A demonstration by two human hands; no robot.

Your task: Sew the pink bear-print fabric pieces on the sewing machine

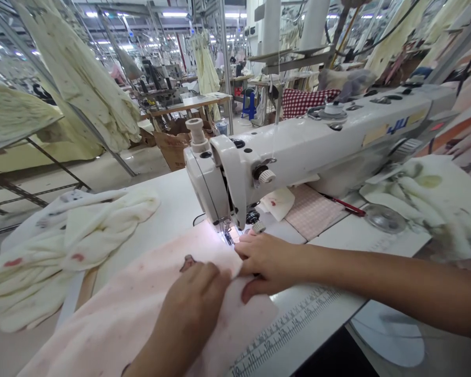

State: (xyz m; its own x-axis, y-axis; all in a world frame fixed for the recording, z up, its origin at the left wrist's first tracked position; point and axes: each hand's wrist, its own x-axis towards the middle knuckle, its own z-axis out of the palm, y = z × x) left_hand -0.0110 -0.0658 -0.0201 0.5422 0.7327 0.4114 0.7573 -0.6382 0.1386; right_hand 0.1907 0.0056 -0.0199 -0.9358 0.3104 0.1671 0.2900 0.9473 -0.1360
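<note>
A pale pink printed fabric (pixel 141 309) lies on the white sewing table (pixel 172 204), its far edge under the needle (pixel 228 235) of a white sewing machine (pixel 298 146). My left hand (pixel 196 301) rests flat on the fabric, fingers together, pressing it down just before the needle. My right hand (pixel 265 262) lies to the right of the needle, fingers bent over the fabric's edge with the thumb tucked under it, pinching the cloth.
A heap of cream printed fabric (pixel 55 251) lies at the left of the table, another cream pile (pixel 432 204) at the right. A printed ruler (pixel 286 327) runs along the table's front edge. Garments hang on racks behind.
</note>
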